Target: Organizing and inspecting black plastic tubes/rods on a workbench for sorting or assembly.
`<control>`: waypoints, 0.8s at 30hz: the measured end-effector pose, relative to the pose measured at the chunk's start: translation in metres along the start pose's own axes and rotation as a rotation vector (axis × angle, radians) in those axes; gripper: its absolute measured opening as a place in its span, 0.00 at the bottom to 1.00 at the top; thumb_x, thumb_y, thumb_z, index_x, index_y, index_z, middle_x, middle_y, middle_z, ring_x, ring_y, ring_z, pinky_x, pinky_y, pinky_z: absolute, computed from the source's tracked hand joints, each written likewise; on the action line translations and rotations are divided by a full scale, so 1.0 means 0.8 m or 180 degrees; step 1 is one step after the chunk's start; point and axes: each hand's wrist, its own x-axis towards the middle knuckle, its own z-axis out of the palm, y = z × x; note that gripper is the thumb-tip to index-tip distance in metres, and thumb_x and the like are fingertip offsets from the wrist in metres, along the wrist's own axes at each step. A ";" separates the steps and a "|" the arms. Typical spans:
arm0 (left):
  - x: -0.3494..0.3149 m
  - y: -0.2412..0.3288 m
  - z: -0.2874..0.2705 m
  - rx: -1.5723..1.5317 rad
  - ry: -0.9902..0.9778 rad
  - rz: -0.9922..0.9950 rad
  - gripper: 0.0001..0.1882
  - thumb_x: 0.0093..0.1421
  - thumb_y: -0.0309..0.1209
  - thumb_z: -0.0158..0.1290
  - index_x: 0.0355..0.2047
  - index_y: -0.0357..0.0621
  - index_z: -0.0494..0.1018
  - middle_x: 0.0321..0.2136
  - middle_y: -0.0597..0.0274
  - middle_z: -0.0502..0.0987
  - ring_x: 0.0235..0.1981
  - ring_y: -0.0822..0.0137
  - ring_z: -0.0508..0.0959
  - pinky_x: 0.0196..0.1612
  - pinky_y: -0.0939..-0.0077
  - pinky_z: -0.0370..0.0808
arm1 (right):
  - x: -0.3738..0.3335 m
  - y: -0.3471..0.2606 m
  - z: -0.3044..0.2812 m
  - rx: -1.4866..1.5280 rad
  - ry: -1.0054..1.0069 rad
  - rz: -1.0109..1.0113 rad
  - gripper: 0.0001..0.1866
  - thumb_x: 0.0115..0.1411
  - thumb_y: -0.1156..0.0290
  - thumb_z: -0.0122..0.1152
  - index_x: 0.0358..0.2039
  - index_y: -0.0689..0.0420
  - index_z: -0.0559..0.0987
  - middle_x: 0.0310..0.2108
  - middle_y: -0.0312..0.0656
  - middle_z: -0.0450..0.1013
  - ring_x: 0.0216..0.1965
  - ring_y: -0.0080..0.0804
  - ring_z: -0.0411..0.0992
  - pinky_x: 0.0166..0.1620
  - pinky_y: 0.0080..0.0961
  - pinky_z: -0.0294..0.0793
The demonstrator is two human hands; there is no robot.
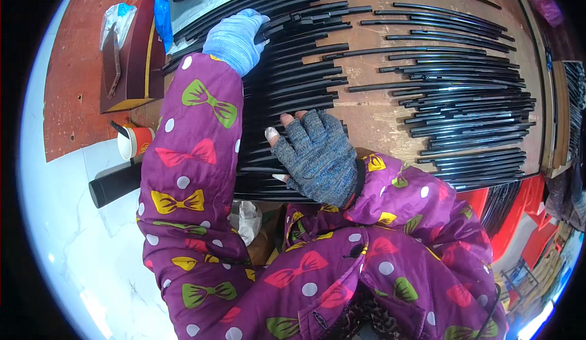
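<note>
My left hand [237,39], in a light blue glove, is closed around a few thin black tubes [299,18] at the upper end of a wide row. Those tubes are slightly raised and lie across others. Lower down, my right hand [320,157], in a grey fingerless knit glove, rests palm down on the row of black tubes [293,90], fingers apart. White wrapping covers at least one of its fingertips. Part of the row is hidden beneath both hands and my left sleeve.
A second row of black tubes [476,108] lies on the right of the wooden table [366,108]. More tubes sit on blue plastic [163,10] at the upper left. Beside my left sleeve are a dark red box [131,65], a paper cup [135,142] and a black cylinder [116,184].
</note>
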 end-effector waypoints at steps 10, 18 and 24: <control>0.004 0.004 -0.010 -0.0012 -0.0116 0.0067 0.22 0.50 0.37 0.56 0.45 0.44 0.70 0.41 0.56 0.72 0.42 0.56 0.73 0.46 0.67 0.70 | 0.000 0.000 0.003 -0.0010 0.0004 -0.0007 0.40 0.33 0.56 0.66 0.51 0.54 0.67 0.47 0.50 0.65 0.47 0.47 0.64 0.45 0.45 0.63; 0.014 0.012 -0.020 0.0051 -0.0607 -0.0055 0.24 0.50 0.38 0.56 0.46 0.44 0.69 0.43 0.54 0.71 0.44 0.54 0.72 0.48 0.66 0.69 | -0.002 0.001 0.003 -0.0028 0.0049 -0.0006 0.40 0.33 0.57 0.66 0.50 0.55 0.67 0.47 0.50 0.65 0.47 0.47 0.64 0.45 0.46 0.63; 0.026 0.013 -0.017 0.0237 -0.0744 -0.0199 0.26 0.49 0.38 0.57 0.48 0.44 0.68 0.45 0.53 0.70 0.46 0.54 0.71 0.50 0.66 0.68 | -0.001 0.000 0.002 0.0068 0.0007 0.0006 0.40 0.32 0.57 0.66 0.50 0.54 0.68 0.47 0.49 0.65 0.47 0.47 0.64 0.45 0.45 0.63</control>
